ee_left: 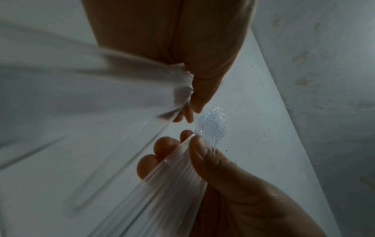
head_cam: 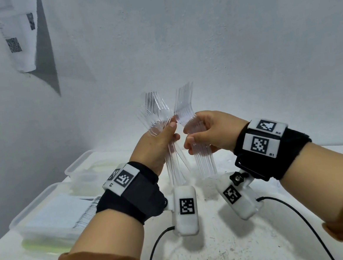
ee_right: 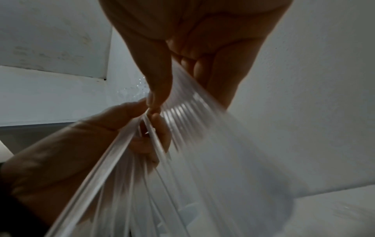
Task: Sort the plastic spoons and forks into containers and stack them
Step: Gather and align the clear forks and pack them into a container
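Both hands are raised above the white table (head_cam: 221,247), each gripping a bunch of clear plastic forks with the tines up. My left hand (head_cam: 163,138) holds a loose, fanned bunch (head_cam: 154,112) whose handles splay out below the fist. In my right hand (head_cam: 199,136) is a neat, tightly nested stack (head_cam: 184,102). The two bunches nearly touch at the tines. In the left wrist view, the right thumb presses on the nested stack (ee_left: 213,126). From the right wrist, the stack's handles (ee_right: 192,109) show under the fingers, and the left hand (ee_right: 142,128) grips its bunch.
Two clear plastic containers stand at the table's left: a near one (head_cam: 31,211) with striped contents I cannot make out, and a far one (head_cam: 80,162). A white wall rises close behind. Black cables (head_cam: 155,254) trail from the wrist cameras over the front of the table.
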